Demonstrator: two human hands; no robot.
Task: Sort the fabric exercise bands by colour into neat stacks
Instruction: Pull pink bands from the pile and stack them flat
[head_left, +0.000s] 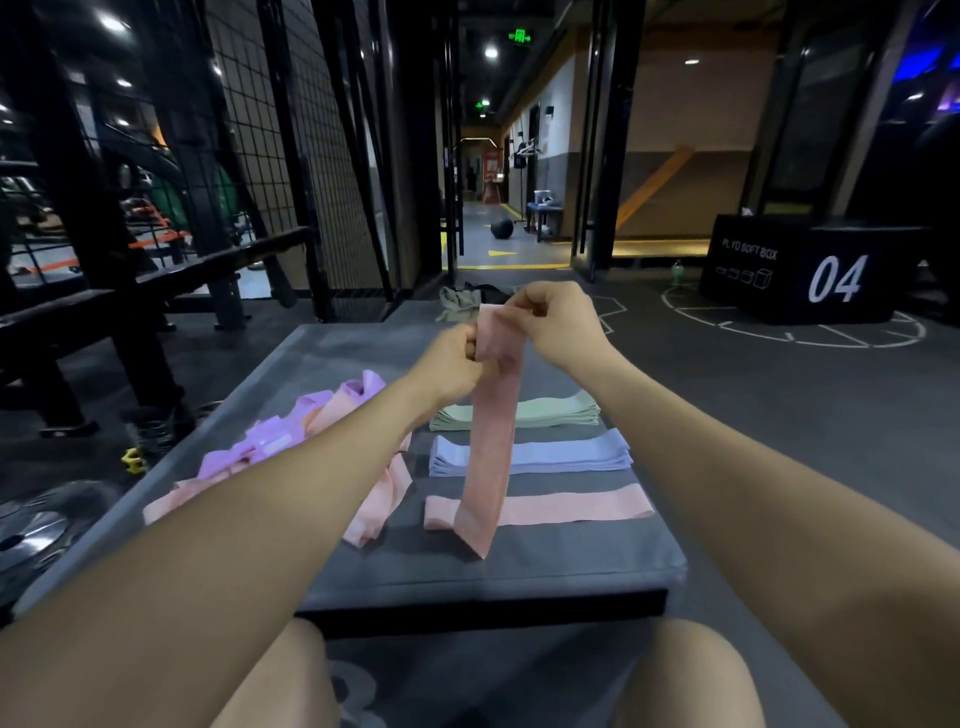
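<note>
Head view is showing the left hand and right hand both pinching the top of a pink band with curled fingers, so it is hanging upright above the grey tabletop. Behind it, a green stack, a lilac stack and a single flat pink strip are lying in rows, while an unsorted heap of purple and pink bands is sitting to the left, partly hidden by the left forearm.

Both hands, left hand and right hand, pinch top of hanging pink band over grey platform, green stack, lilac stack, pink stack behind, unsorted pile left.
</note>
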